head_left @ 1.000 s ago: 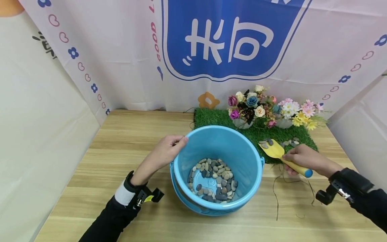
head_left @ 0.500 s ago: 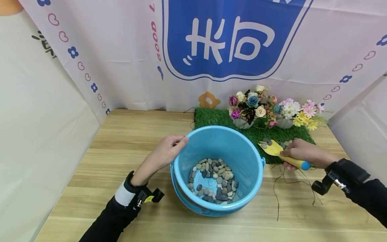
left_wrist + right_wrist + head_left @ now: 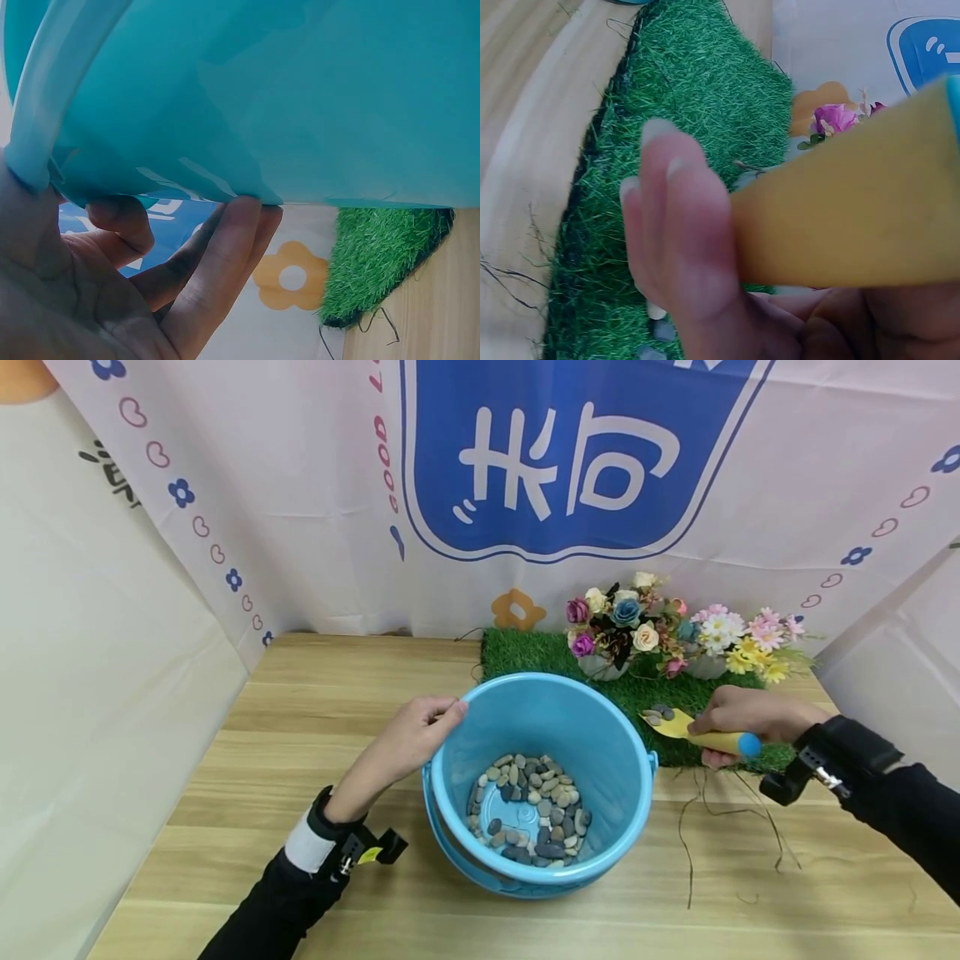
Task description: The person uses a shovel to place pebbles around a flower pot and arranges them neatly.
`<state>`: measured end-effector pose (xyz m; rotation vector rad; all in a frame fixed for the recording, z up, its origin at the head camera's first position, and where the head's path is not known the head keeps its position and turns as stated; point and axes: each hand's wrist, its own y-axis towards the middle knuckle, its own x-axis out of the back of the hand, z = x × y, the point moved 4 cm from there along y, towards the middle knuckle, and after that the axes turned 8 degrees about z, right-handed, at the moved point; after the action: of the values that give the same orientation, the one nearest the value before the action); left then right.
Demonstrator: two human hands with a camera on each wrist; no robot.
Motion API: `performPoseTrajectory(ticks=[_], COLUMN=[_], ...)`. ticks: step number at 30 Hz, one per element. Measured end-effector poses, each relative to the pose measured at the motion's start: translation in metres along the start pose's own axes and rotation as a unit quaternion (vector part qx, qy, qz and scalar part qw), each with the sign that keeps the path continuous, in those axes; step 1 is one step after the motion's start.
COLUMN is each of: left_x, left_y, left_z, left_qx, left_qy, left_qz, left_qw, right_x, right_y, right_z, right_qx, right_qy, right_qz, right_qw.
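A blue bucket [image 3: 536, 710] stands mid-table, its floor partly covered by grey and tan pebbles [image 3: 555, 789]. My left hand [image 3: 408, 739] grips the bucket's left rim, thumb over the edge; in the left wrist view its fingers [image 3: 225, 262] touch the outer wall. To the right of the bucket, my right hand [image 3: 750, 718] holds a small yellow shovel [image 3: 677, 724] by its handle, over the green turf mat. Several pebbles [image 3: 657, 713] lie on the blade. Close up in the right wrist view, the handle [image 3: 855, 202] hides the blade.
The artificial turf mat [image 3: 525, 652] lies at the back right. Two pots of artificial flowers [image 3: 626, 622] stand on it, near the backdrop curtain. A few pebbles [image 3: 660, 330] rest on the turf below the right hand. Loose dark threads [image 3: 686, 835] lie on the wooden table.
My right hand has shifted slightly left and away from me, turning the shovel's handle more sideways. Pebbles stay on the blade. The left hand and bucket have kept still.
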<state>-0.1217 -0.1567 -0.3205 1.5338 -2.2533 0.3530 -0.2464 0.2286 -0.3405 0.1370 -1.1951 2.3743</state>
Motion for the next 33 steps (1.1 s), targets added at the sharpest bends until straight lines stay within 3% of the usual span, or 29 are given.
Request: performPoseTrajectory(ticks=[7,21,30,33], left_x=[0.000,0.000,0.000,0.000], left_y=[-0.001,0.000,-0.001,-0.001], left_z=[-0.001,0.000,-0.001,-0.001], left_qx=[-0.003,-0.001,0.005,0.006], left_qy=[0.003,-0.003,-0.010,-0.011], left_qz=[0.000,0.002,0.003,0.002], left_qw=[1.0000,1.0000,0.9999,0.9999], right_x=[0.002,0.001,0.002,0.003], right_y=[-0.001,-0.018,-0.038,-0.047], right_z=[0.008,0.013,0.007,0.007], right_qx=[-0.014,0.019,0.031,0.043], right_qy=[-0.007,-0.039,-0.097,-0.095], right_qz=[0.012,0.058,0.037,0.029], right_qw=[0.9998,0.9974,0.9941,0.9941])
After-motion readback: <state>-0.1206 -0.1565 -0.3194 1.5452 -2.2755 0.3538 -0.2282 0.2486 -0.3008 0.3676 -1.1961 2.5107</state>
